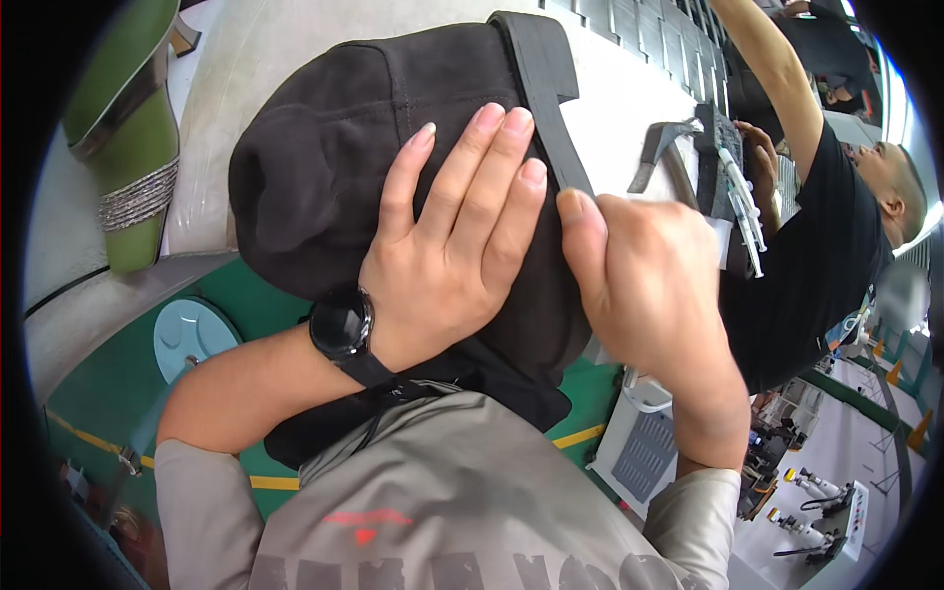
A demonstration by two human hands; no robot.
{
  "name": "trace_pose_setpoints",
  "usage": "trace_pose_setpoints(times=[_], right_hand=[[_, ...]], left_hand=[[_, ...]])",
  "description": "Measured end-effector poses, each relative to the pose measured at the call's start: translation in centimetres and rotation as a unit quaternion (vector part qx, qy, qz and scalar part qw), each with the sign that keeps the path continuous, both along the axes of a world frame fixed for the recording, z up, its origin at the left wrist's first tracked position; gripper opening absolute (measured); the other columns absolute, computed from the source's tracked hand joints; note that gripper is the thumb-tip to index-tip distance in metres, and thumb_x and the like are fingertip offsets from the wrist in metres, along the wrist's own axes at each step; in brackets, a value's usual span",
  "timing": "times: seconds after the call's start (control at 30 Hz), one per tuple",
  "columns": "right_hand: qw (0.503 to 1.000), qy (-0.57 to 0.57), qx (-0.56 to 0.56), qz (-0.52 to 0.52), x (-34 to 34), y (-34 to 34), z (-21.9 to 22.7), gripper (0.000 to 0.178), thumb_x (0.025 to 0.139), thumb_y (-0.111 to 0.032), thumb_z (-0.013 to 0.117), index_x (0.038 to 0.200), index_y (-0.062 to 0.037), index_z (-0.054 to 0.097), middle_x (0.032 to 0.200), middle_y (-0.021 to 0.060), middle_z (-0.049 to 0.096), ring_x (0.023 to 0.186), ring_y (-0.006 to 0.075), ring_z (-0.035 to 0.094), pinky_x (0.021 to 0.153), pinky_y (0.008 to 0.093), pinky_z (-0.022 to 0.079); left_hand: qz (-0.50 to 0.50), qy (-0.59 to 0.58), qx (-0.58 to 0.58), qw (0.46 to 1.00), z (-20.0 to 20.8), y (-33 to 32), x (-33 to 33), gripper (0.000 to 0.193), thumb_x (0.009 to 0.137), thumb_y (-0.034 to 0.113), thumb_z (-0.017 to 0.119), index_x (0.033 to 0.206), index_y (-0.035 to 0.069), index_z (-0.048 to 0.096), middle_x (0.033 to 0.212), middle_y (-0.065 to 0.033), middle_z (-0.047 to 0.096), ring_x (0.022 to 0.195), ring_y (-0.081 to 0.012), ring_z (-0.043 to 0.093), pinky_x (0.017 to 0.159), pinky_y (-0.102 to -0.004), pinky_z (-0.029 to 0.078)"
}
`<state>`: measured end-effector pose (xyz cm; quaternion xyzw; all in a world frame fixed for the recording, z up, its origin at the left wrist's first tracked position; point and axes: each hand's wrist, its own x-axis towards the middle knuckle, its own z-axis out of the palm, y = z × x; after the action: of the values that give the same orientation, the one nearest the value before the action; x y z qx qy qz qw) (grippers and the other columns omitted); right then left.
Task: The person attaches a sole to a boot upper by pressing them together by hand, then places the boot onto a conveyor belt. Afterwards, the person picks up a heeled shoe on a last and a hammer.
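Observation:
A dark brown-black suede boot (324, 128) lies on its side in front of me, with its black sole and heel (541, 64) turned to the right. My left hand (447, 231) rests flat on the upper, fingers stretched toward the sole. A black round watch sits on that wrist. At the sole's edge, my right hand (644, 270) is closed in a fist, the thumb up against the boot's rim. Whatever this fist may hold is hidden by its own fingers. The boot's nearer part is covered by my hands.
A green heeled sandal (133, 197) stands at the far left. Beyond my right hand lie a hammer (654, 152) and syringes (742, 211). A co-worker in black (816, 256) reaches across at the right, near a slatted conveyor (639, 39). A pale blue round stool (192, 329) stands below left.

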<state>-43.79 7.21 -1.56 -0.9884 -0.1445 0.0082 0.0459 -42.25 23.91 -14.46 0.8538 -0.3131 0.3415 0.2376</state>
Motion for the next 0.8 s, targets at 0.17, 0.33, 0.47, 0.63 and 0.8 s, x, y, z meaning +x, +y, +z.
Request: trace_pose_setpoints(times=[0.17, 0.33, 0.47, 0.63, 0.8], right_hand=[[0.910, 0.115, 0.362, -0.167, -3.2, -0.7, -1.2, 0.060, 0.102, -0.032, 0.072, 0.142, 0.0109, 0.058, 0.115, 0.0301, 0.075, 0.104, 0.0384, 0.078, 0.089, 0.0399, 0.061], [0.925, -0.063, 0.363, -0.099, -8.5, 1.6, -7.1, 0.094, 0.083, -0.016, 0.091, 0.157, 0.0138, 0.041, 0.145, 0.0328, 0.062, 0.130, 0.0439, 0.067, 0.109, 0.0442, 0.054], [0.913, -0.081, 0.396, -0.058, -9.0, 1.2, -8.9, 0.095, 0.082, -0.013, 0.091, 0.156, 0.0168, 0.039, 0.147, 0.0363, 0.059, 0.132, 0.0468, 0.066, 0.111, 0.0458, 0.053], [0.888, -0.165, 0.429, -0.007, -6.9, -1.0, -10.6, 0.092, 0.081, -0.007, 0.090, 0.157, 0.0119, 0.042, 0.150, 0.0342, 0.058, 0.135, 0.0453, 0.064, 0.112, 0.0444, 0.053], [0.665, -0.054, 0.745, 0.020, 2.4, -5.0, -5.7, 0.073, 0.100, -0.033, 0.075, 0.155, 0.0069, 0.048, 0.150, 0.0242, 0.059, 0.137, 0.0326, 0.060, 0.117, 0.0490, 0.046]], left_hand=[[-0.141, 0.167, 0.089, 0.972, 4.5, 3.7, 0.5, 0.072, 0.088, 0.001, 0.070, 0.155, -0.006, 0.044, 0.160, -0.0264, 0.052, 0.150, -0.0405, 0.051, 0.124, -0.0559, 0.036], [-0.172, 0.201, 0.036, 0.964, 8.3, 6.4, 9.5, 0.057, 0.099, 0.026, 0.073, 0.144, -0.007, 0.059, 0.143, -0.0262, 0.064, 0.131, -0.0424, 0.062, 0.112, -0.0449, 0.048], [-0.270, 0.517, 0.123, 0.803, 9.2, 7.4, 16.8, 0.073, 0.099, 0.050, 0.076, 0.139, -0.009, 0.061, 0.125, -0.0184, 0.073, 0.115, -0.0252, 0.068, 0.102, -0.0372, 0.051], [-0.282, 0.450, 0.064, 0.845, 14.6, 6.5, 14.9, 0.084, 0.090, 0.051, 0.085, 0.142, -0.009, 0.060, 0.127, -0.0172, 0.073, 0.122, -0.0238, 0.066, 0.110, -0.0366, 0.049], [-0.120, 0.363, 0.249, 0.890, 25.1, 1.2, 9.1, 0.059, 0.088, 0.048, 0.087, 0.109, -0.006, 0.075, 0.097, -0.0180, 0.078, 0.094, -0.0286, 0.075, 0.085, -0.0392, 0.058]])
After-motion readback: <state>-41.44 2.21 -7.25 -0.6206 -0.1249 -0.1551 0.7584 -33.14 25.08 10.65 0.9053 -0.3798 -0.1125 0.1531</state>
